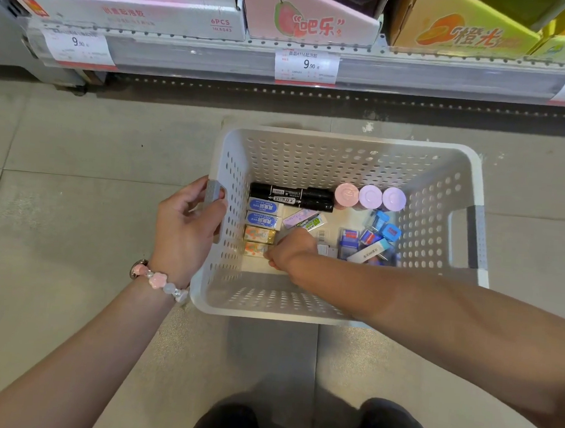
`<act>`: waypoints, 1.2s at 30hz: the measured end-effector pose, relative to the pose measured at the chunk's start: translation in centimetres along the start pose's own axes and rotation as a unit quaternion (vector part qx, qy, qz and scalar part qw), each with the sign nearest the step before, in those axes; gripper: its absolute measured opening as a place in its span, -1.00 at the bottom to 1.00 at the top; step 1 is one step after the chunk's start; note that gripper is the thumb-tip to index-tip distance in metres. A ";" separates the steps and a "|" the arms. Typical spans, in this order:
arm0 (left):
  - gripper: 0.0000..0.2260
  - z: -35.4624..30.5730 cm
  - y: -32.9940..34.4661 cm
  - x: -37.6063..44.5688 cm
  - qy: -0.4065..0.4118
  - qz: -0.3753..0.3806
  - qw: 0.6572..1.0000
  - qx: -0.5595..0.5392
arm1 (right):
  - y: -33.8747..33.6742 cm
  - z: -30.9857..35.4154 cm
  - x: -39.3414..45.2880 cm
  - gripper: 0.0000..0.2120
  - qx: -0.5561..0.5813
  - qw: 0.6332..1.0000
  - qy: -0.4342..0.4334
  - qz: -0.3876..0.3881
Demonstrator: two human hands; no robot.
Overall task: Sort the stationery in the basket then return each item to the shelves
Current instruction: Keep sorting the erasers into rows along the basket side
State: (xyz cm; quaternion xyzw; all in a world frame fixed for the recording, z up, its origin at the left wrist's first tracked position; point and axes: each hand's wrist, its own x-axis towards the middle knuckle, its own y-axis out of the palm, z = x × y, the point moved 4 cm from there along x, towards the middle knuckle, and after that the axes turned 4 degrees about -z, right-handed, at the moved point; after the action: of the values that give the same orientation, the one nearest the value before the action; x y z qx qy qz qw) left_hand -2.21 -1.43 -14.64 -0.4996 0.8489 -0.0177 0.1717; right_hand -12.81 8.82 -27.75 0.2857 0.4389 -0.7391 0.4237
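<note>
Grey floor tiles (78,152) under us; shelf edge (218,59) with price tags at 12 o'clock, cartons above. White perforated basket (345,158) sits on the floor, centre frame.

Our left hand (186,227), beaded bracelet (159,280) at the wrist, has its grip curled round the grey handle (213,192) on the basket's 9 o'clock wall.

Our right hand (292,249) reaches down inside; fingertips meet the lower orange eraser (254,248). Whether the grip is clenched on it, we cannot tell.

Inside, along the 9 o'clock wall: two blue erasers (263,207), then two orange ones. Two black markers (290,197) lie at 12 o'clock, three pastel round lids (370,196) just beside them. Blue loose items (369,240) are heaped at 3 o'clock.
</note>
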 end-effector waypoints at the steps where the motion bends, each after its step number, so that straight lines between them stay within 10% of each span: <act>1: -0.79 0.1 0.0 0.0 0.001 -0.001 1.000 -0.004 | 0.0 0.0 -0.2 -0.72 -0.004 1.000 -0.005 0.000; 9: -0.81 0.1 -0.1 0.0 0.005 -0.006 1.000 -0.010 | -0.8 0.7 -0.2 -0.79 -0.045 0.997 -0.018 0.058; 15: -0.76 -0.2 0.0 0.0 0.009 -0.007 1.000 0.005 | -6.5 2.9 -3.9 -0.63 0.140 0.957 0.062 0.245; 20: -0.72 -0.2 0.1 0.0 0.001 -0.010 1.000 0.002 | -13.8 2.7 -4.2 -0.84 -0.135 0.972 -0.069 0.180; 23: -0.75 -0.1 0.1 0.1 -0.006 -0.020 1.000 -0.002 | -12.8 0.7 -4.2 -0.79 -0.397 0.868 -0.222 0.198; 28: -0.74 -0.4 0.2 -0.2 0.004 -0.017 1.000 0.003 | -8.4 -3.6 -3.8 -0.66 -0.681 0.568 -0.428 0.173; 36: -0.83 0.0 0.0 0.0 -0.022 -0.015 0.999 -0.022 | -6.5 -3.4 -3.9 -0.72 -0.726 0.448 -0.499 0.152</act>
State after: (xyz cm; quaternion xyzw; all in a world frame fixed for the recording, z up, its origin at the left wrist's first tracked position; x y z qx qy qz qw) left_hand -2.17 -1.41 -14.67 -0.5159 0.8377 0.0092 0.1789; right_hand -16.52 15.01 -23.58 -0.4823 0.4781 -0.0905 0.7284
